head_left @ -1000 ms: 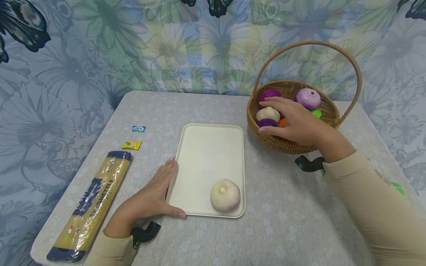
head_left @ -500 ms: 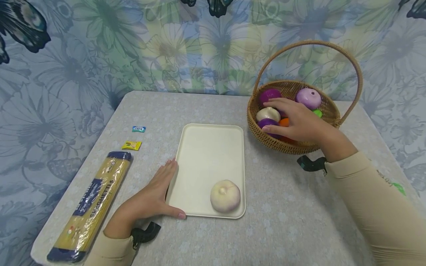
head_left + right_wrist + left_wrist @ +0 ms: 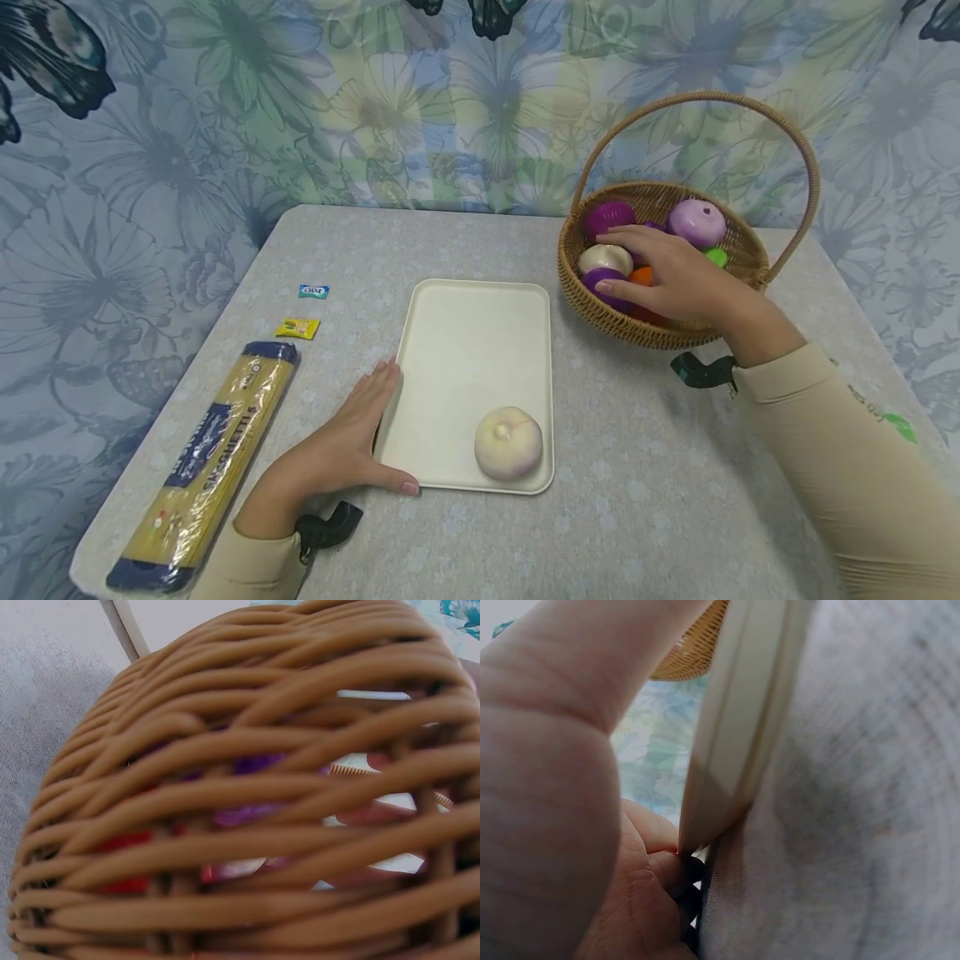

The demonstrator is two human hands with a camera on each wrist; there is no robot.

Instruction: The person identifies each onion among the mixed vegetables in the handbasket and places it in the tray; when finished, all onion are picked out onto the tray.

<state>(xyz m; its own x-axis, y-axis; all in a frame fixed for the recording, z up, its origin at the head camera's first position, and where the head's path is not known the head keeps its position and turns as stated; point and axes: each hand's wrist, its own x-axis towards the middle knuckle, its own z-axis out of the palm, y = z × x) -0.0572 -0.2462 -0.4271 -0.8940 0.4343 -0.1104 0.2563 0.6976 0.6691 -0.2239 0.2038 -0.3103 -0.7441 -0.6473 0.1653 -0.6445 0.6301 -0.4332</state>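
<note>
The right hand [image 3: 675, 279] reaches over the near rim of the wicker basket [image 3: 645, 329], fingers spread and only loosely bent, lying over the toy vegetables inside. Its fingertips rest on or just above a cream-coloured onion [image 3: 603, 257], and its thumb lies against a dark purple piece [image 3: 603, 282]; whether it actually has hold of either one cannot be told. An orange piece [image 3: 640, 275] shows just under the palm. Beyond the fingers sit a purple onion [image 3: 609, 217] and a pale pink onion [image 3: 697, 222], with a green piece [image 3: 716, 255] beside the back of the hand. From the right wrist view only the woven basket wall [image 3: 240, 795] fills the frame, with purple and red shapes showing through the gaps.

The left hand [image 3: 345, 446] lies flat on the bench [image 3: 637, 500], fingers straight along the left edge of the cream tray [image 3: 465, 350], thumb stretched along its near edge; it holds nothing. The left wrist view shows the tray edge [image 3: 742, 742] pressed against that hand. On the tray, to the right of the left thumb, lies 1 pale onion [image 3: 508, 442].

On the far side of the left hand from the tray lies a spaghetti packet [image 3: 210, 458], and beyond it 2 small wrappers, 1 yellow [image 3: 297, 327] and 1 blue [image 3: 313, 291].
</note>
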